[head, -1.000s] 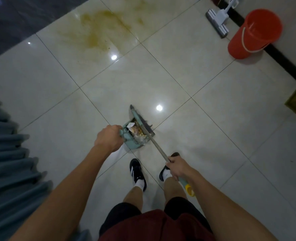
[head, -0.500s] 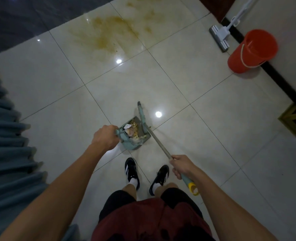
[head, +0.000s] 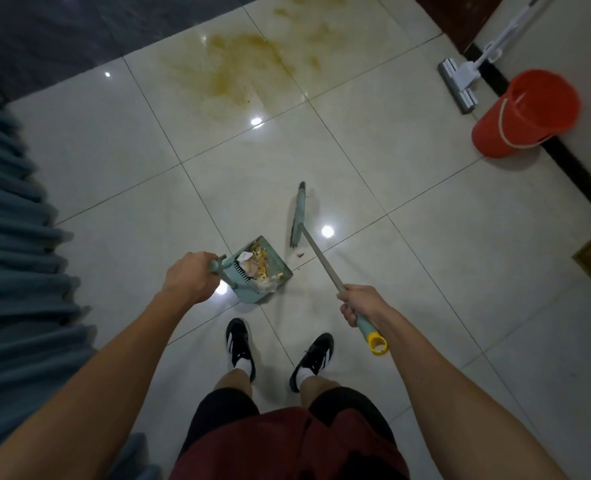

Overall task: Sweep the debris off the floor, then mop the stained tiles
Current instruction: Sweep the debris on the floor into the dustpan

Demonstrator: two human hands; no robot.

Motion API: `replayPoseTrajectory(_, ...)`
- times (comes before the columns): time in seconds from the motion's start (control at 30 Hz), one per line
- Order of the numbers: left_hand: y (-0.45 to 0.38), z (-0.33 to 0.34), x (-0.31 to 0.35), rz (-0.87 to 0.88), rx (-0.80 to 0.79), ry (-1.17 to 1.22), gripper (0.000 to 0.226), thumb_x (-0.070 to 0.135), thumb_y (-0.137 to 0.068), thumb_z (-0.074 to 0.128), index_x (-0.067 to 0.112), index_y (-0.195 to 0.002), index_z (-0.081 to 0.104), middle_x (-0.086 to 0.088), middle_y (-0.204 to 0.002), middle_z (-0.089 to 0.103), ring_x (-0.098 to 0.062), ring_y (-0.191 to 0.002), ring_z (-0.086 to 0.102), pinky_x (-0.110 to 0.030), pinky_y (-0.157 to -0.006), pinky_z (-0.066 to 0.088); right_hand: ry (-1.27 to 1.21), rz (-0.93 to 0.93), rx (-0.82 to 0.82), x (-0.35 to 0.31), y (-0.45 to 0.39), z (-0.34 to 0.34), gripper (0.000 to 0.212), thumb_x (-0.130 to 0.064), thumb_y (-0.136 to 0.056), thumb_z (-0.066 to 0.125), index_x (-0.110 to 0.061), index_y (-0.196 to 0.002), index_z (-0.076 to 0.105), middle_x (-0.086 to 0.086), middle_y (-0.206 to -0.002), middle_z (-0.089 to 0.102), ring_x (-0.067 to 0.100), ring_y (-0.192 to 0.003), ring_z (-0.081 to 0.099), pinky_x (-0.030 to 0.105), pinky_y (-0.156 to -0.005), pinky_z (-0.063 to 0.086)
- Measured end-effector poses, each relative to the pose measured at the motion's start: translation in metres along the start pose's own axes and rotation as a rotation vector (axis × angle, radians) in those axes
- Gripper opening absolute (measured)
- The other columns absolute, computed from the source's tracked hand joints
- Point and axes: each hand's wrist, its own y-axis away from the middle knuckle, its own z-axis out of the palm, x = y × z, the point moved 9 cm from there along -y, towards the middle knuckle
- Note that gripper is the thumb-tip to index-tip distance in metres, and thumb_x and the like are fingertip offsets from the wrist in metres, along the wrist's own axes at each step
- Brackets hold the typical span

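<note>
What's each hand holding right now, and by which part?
The left hand grips the teal plastic dustpan by its handle. The right hand grips the teal broom near the top of its pole, just below the yellow end cap.

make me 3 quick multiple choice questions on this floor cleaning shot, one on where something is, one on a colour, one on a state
1. Where is the mop?
A. by the wall next to the bucket
B. in the right hand
C. lying on the stain

2. What colour is the bucket?
A. blue
B. orange-red
C. white

3. What state is the dustpan in?
A. empty
B. upside down
C. holding debris

Answers:
1. A, the mop head rests on the floor beside the bucket, its handle leaning up the wall.
2. B, its whole body is orange-red.
3. C, scraps lie piled in the pan, which the left hand grips by the handle, while the right hand grips the broom.
</note>
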Motion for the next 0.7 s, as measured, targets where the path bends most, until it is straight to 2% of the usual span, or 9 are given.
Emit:
replayPoseTrajectory(0.13, -0.015, -0.007, -0.017, 0.026, -0.009, -0.015, 0.017, 0.02, -0.084, 0.062, 0.027, -0.098, 0.07, -0.004, -0.091, 0.067, -0.029, -0.081, 0.064, -0.038, -0.074, 0.057, -0.115, 0.022, -0.019, -0.011, -0.012, 0.034, 0.017, -0.003, -0.095, 0.058, -0.018, -0.088, 0.062, 0.009, -0.061, 0.05, 0.011, -0.039, 0.038, 0.017, -0.037, 0.034)
replayPoseTrajectory(0.37, -0.042, -0.013, -0.052, 0.106, -0.051, -0.04, 0.016, 0.02, -0.086, 0.064, 0.028, -0.098, 0.069, 0.0, -0.085, 0.066, -0.024, -0.075, 0.064, -0.038, -0.073, 0.059, -0.293, 0.035, -0.01, -0.029, -0.036, 0.1, 0.013, -0.004, -0.096, 0.056, -0.015, -0.095, 0.063, 0.009, -0.063, 0.049, 0.01, -0.039, 0.039, 0.016, -0.036, 0.034)
replayPoseTrajectory(0.47, -0.055, -0.016, -0.067, 0.13, -0.072, -0.033, 0.013, 0.021, -0.086, 0.065, 0.027, -0.096, 0.069, 0.001, -0.083, 0.065, -0.024, -0.074, 0.063, -0.038, -0.072, 0.059, -0.355, 0.051, 0.003, -0.027, -0.043, 0.124, 0.012, -0.005, -0.098, 0.055, -0.016, -0.097, 0.06, 0.014, -0.071, 0.055, 0.011, -0.041, 0.042, 0.018, -0.036, 0.038)
replayPoseTrajectory(0.6, -0.065, -0.021, -0.079, 0.157, -0.083, -0.029, 0.011, 0.022, -0.085, 0.064, 0.029, -0.093, 0.069, -0.001, -0.083, 0.066, -0.025, -0.073, 0.063, -0.036, -0.07, 0.058, -0.314, 0.085, 0.039, -0.012, -0.047, 0.145, 0.007, -0.011, -0.102, 0.049, -0.015, -0.104, 0.055, 0.023, -0.085, 0.065, 0.014, -0.044, 0.045, 0.02, -0.038, 0.042)
replayPoseTrajectory(0.7, -0.065, -0.02, -0.076, 0.186, -0.093, -0.025, 0.017, 0.02, -0.086, 0.064, 0.028, -0.099, 0.07, -0.003, -0.085, 0.067, -0.028, -0.076, 0.064, -0.038, -0.073, 0.058, -0.257, 0.122, 0.099, 0.012, -0.043, 0.146, 0.012, -0.012, -0.102, 0.045, -0.011, -0.111, 0.053, 0.023, -0.08, 0.063, 0.015, -0.041, 0.041, 0.019, -0.037, 0.039)
